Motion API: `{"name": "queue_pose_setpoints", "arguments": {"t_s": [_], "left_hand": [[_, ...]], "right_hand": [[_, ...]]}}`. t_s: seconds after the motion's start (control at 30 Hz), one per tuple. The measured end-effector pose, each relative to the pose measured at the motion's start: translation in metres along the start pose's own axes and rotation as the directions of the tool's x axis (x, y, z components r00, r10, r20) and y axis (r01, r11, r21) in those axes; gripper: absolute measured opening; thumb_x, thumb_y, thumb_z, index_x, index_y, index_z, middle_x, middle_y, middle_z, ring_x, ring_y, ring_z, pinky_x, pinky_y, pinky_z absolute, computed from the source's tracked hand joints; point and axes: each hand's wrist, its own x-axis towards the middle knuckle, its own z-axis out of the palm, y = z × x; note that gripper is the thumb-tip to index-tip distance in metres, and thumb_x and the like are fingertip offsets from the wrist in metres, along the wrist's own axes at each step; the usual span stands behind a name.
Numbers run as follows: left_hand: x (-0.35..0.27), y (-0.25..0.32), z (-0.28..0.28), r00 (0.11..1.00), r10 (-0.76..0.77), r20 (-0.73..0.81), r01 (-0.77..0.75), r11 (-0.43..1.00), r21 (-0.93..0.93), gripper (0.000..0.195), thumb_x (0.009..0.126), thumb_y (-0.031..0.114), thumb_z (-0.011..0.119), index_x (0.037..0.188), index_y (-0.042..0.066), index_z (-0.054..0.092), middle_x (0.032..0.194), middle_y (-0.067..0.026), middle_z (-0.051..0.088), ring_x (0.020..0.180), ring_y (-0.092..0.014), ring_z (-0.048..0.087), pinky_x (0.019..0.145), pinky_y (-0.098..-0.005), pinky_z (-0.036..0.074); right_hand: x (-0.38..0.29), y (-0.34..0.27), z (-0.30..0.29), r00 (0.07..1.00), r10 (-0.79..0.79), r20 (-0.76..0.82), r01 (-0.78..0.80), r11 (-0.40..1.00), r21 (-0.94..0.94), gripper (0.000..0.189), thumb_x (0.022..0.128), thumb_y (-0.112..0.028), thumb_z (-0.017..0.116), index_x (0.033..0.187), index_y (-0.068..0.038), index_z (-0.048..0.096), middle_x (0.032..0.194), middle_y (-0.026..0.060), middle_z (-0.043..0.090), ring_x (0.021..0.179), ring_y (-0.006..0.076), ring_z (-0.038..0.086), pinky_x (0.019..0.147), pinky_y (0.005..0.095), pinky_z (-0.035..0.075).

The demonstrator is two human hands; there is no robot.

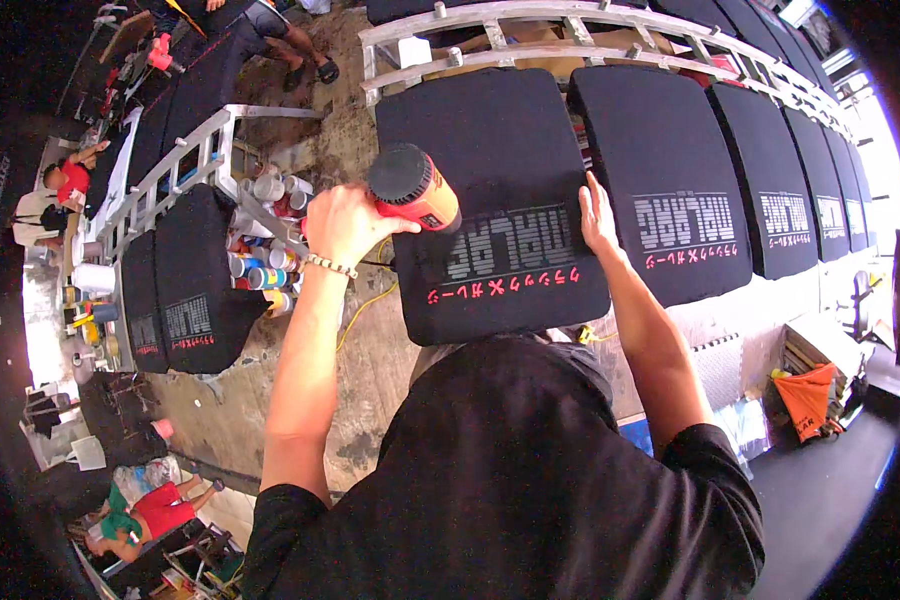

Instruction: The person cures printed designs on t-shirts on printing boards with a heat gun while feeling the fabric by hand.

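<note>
A red heat gun (425,196) with a round black cap is in my left hand (349,221), over the left part of the nearest board. This board (487,150) is covered in black fabric, like a shirt on a printing platen, and bears a grey block print (510,240) with a line of red characters below it. My right hand (597,214) lies flat with fingers extended along the board's right edge, holding nothing.
More black-covered boards (682,150) with like prints stand in a row to the right. A metal rack frame (495,54) runs behind them. To the left are another row of boards (187,300), paint tubs (270,277) and a yellow cord (360,319). Several people are farther off.
</note>
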Motion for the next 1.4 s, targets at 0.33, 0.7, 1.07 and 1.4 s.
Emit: {"name": "queue_pose_setpoints", "arguments": {"t_s": [0.33,0.7,1.07,1.4], "left_hand": [[0.005,0.010,0.024,0.997,0.034,-0.063,-0.045,0.982,-0.182,0.071,0.055,0.074,0.087,0.073,0.007,0.073,0.074,-0.0139,0.074,0.071,-0.038,0.074,0.065,-0.0482,0.059],[-0.011,-0.030,-0.002,0.999,0.033,-0.041,-0.035,0.999,-0.038,0.070,0.057,0.075,0.085,0.077,0.009,0.076,0.074,-0.0139,0.074,0.070,-0.038,0.073,0.062,-0.0475,0.059],[-0.053,-0.077,-0.011,0.997,-0.029,-0.076,0.030,0.999,0.022,0.070,0.059,0.075,0.085,0.080,0.009,0.077,0.074,-0.0115,0.075,0.067,-0.034,0.074,0.061,-0.0434,0.059],[-0.052,-0.070,0.013,0.990,-0.023,-0.140,0.018,0.999,-0.036,0.070,0.059,0.076,0.084,0.077,0.009,0.078,0.073,-0.0122,0.074,0.069,-0.034,0.074,0.062,-0.0451,0.058]], "right_hand": [[-0.007,-0.015,0.000,0.999,0.050,0.010,-0.049,0.997,-0.056,0.061,0.114,-0.039,0.041,0.160,0.000,0.037,0.159,0.0263,0.045,0.148,0.0423,0.041,0.123,0.0467,0.033],[-0.004,-0.019,-0.001,0.997,0.071,0.009,-0.070,0.996,-0.055,0.060,0.114,-0.039,0.042,0.161,-0.002,0.038,0.159,0.0248,0.047,0.146,0.0415,0.044,0.122,0.0457,0.035],[-0.005,-0.016,0.000,0.999,0.031,0.025,-0.031,0.999,-0.032,0.060,0.114,-0.039,0.040,0.162,-0.002,0.039,0.162,0.0238,0.044,0.150,0.0397,0.042,0.123,0.0444,0.033],[-0.005,-0.024,0.002,0.996,0.073,0.042,-0.072,0.997,-0.028,0.060,0.114,-0.040,0.039,0.162,-0.003,0.037,0.163,0.0226,0.045,0.150,0.0391,0.042,0.124,0.0437,0.033]]}}
